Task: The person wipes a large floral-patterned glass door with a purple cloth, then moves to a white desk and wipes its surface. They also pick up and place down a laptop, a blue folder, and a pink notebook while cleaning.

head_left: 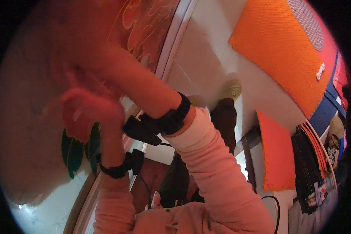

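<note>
Both hands are raised at the left, blurred and reddish in the light, in front of a wide shadowed surface. My left hand has its fingers curled in; whether something is inside cannot be made out. Just above and beyond it is my right hand, too blurred to show its fingers. Dark green leaves with light outlines appear directly below my left hand. A red floral pattern with gold lines lies beside my right forearm. Black straps with small devices circle both wrists.
A pale frame edge runs beside the red pattern. An orange textured mat lies at upper right. Farther down are a smaller orange-red cloth and dark stitched fabric. A foot stands on the floor; a black cable curves near my right sleeve.
</note>
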### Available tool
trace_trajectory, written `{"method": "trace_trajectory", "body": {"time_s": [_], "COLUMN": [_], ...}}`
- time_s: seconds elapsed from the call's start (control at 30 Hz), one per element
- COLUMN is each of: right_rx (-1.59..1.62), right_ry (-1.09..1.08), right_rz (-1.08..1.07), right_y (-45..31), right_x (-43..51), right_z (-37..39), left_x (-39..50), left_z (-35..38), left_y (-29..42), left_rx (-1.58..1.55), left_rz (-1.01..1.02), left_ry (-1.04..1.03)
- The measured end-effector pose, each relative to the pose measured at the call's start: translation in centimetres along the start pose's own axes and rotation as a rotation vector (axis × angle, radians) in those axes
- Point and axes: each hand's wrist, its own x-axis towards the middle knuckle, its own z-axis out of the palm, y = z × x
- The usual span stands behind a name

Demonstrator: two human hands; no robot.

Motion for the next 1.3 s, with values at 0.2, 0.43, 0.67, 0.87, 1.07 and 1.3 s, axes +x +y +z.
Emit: {"method": "trace_trajectory", "body": {"time_s": [0.2, 0.43, 0.67, 0.87, 1.07, 1.3], "right_rx": [-0.272, -0.161, -0.250, -0.302, -0.670, -0.834], "right_ry": [0.016, -0.165, -0.604, -1.047, -1.190, -1.233], "right_rz": [0.298, 1.106, 1.505, 1.567, 0.945, -0.086], "right_y": [8.0, 12.5, 9.3, 11.9, 15.6, 26.2], "right_x": [-13.6, -34.4, -44.2, -42.4, -42.5, -39.8], "right_z": [-3.4, -5.1, -6.8, -9.1, -11.7, -14.4], "left_x": [-7.4, -19.5, -26.6, -25.5, -27.4, -28.4], "left_z": [6.0, 7.2, 4.6, 6.9, 10.1, 17.7], "left_y": [-5.5, -8.8, -10.0, -11.9, -14.3, -18.9], "left_rx": [-0.125, -0.085, 0.123, 0.197, 0.017, -0.029], "left_rz": [-0.035, -0.659, -1.026, -0.821, -1.166, -0.739], "left_ry": [-0.263, -0.457, -0.560, -0.661, -0.698, -0.745]}}
